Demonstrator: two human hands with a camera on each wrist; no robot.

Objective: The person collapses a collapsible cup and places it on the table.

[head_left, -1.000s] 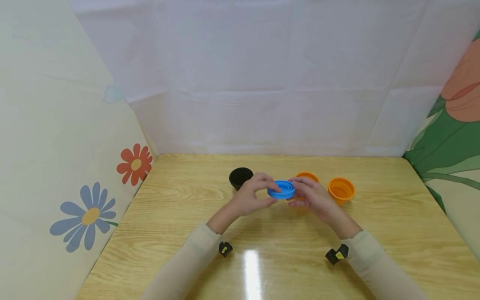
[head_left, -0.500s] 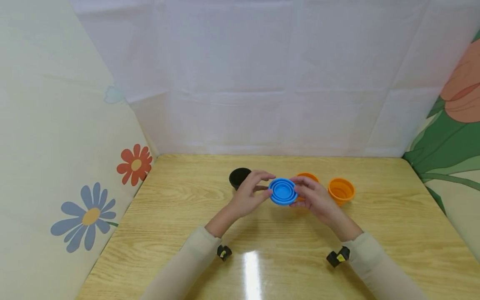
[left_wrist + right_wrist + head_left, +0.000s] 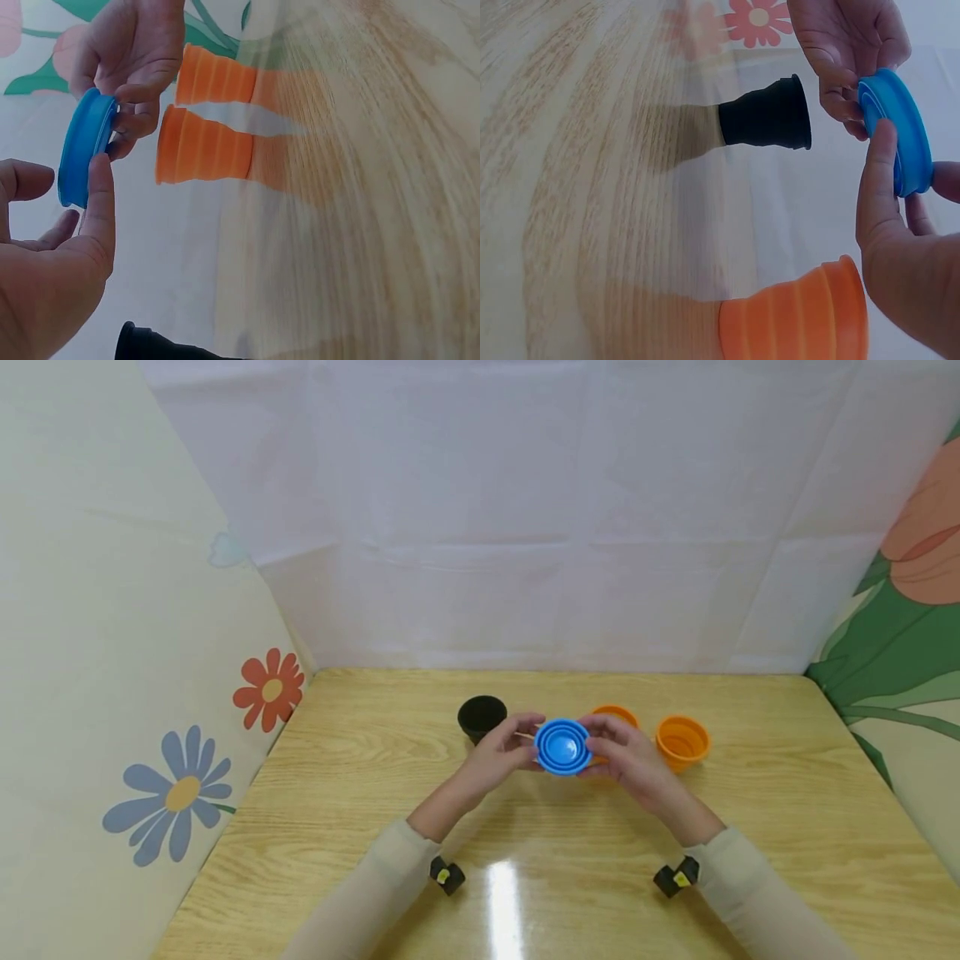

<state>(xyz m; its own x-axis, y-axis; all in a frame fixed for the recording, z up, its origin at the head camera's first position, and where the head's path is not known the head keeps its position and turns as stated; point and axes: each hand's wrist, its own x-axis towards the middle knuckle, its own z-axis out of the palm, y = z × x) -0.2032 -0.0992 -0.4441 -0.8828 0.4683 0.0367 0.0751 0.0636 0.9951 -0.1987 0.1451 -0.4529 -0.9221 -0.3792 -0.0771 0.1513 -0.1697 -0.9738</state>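
A blue collapsible cup [image 3: 562, 747], folded flat into a ring-sided disc, is held above the table with its concentric rings facing the head camera. My right hand [image 3: 630, 760] pinches its right edge, the thumb on the ringed face and fingers behind. At the left edge my left hand [image 3: 491, 760] holds it with the thumb on the rim; in the left wrist view its index finger [image 3: 26, 180] stands apart from the disc. Behind the hands, a black cup [image 3: 482, 717] stands at left. Two orange cups stand at right, one [image 3: 682, 742] in plain view, the other [image 3: 615, 716] partly hidden.
The cups stand extended on a wood-grain table [image 3: 337, 760]. A white cloth [image 3: 562, 527] hangs at its back edge, with flower-printed walls [image 3: 172, 677] at the sides. A light reflection lies on the front of the tabletop.
The blue collapsible cup has tilted so its ringed face turns toward the head camera. My left fingers loosened from the rim, then came back closer. The standing cups have not moved.
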